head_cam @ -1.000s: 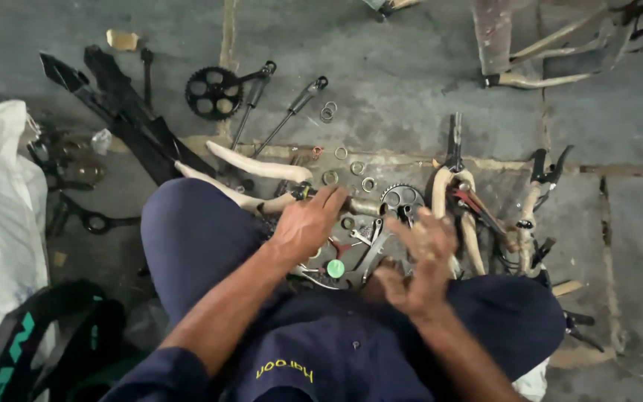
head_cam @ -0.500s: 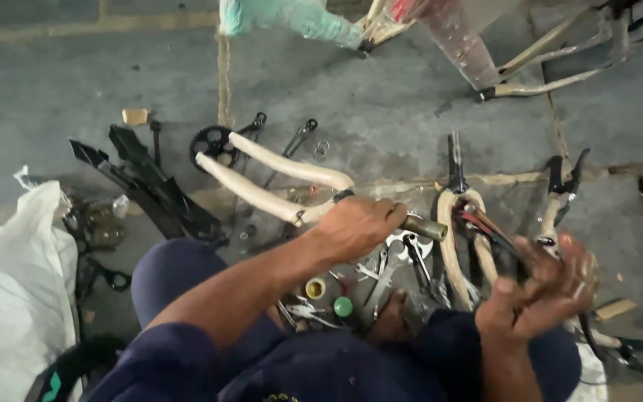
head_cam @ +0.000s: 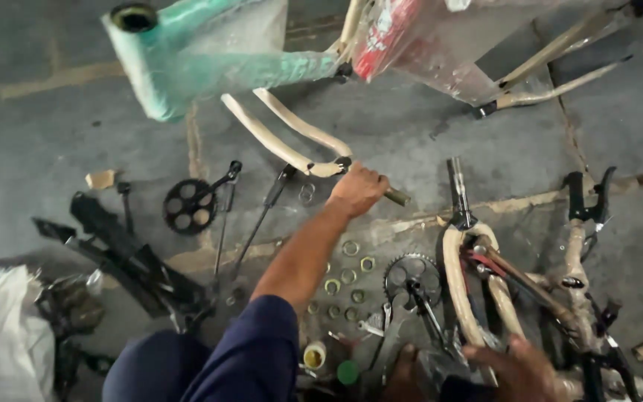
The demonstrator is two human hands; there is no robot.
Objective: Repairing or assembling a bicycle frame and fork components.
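Bicycle repair workshop: frame (head_cam: 210,63), forks, sprockets (head_cam: 411,277) on floor.

Dim, flat light, soft shadows, slight motion blur, curved edges

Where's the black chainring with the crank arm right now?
In the head view, the black chainring lies on the concrete floor left of centre, between the black bundle of parts and the left hand gripping the cream fork.
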